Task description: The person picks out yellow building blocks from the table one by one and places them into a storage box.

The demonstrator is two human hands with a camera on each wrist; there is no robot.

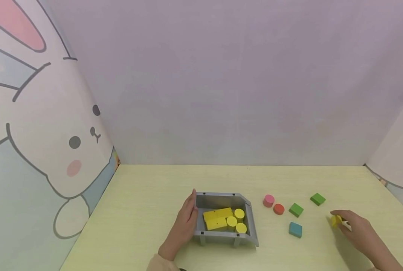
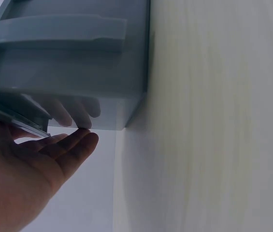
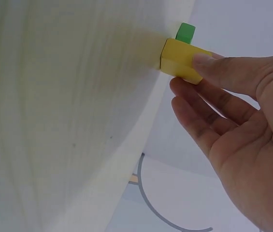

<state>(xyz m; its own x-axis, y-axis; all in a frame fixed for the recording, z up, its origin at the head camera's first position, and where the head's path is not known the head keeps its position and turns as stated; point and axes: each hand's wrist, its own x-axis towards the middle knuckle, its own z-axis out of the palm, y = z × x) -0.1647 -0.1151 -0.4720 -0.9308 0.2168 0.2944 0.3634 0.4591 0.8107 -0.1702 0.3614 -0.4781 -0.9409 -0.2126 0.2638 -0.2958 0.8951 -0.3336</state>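
My left hand (image 1: 186, 219) lies along the left end of a grey plastic bin (image 1: 218, 238), its fingers extended and touching it. In the left wrist view, the fingertips (image 2: 90, 139) meet the bin's outer wall (image 2: 68, 72) below a lip. Inside the bin lie yellow rectangular blocks (image 1: 217, 223) and several yellow cylinders (image 1: 239, 214). Over at the right, my right hand (image 1: 359, 229) pinches a yellow block (image 3: 182, 59) between thumb and fingers, low at the table surface. Whether the block touches the table is hard to tell.
Between bin and right hand lie a pink cylinder (image 1: 268, 200), a red disc (image 1: 278, 209), two green blocks (image 1: 296, 210) and a blue block (image 1: 295, 229). The pale wooden table (image 1: 147, 188) meets a plain wall (image 1: 242, 94) behind. A rabbit-printed panel (image 1: 52, 124) stands left.
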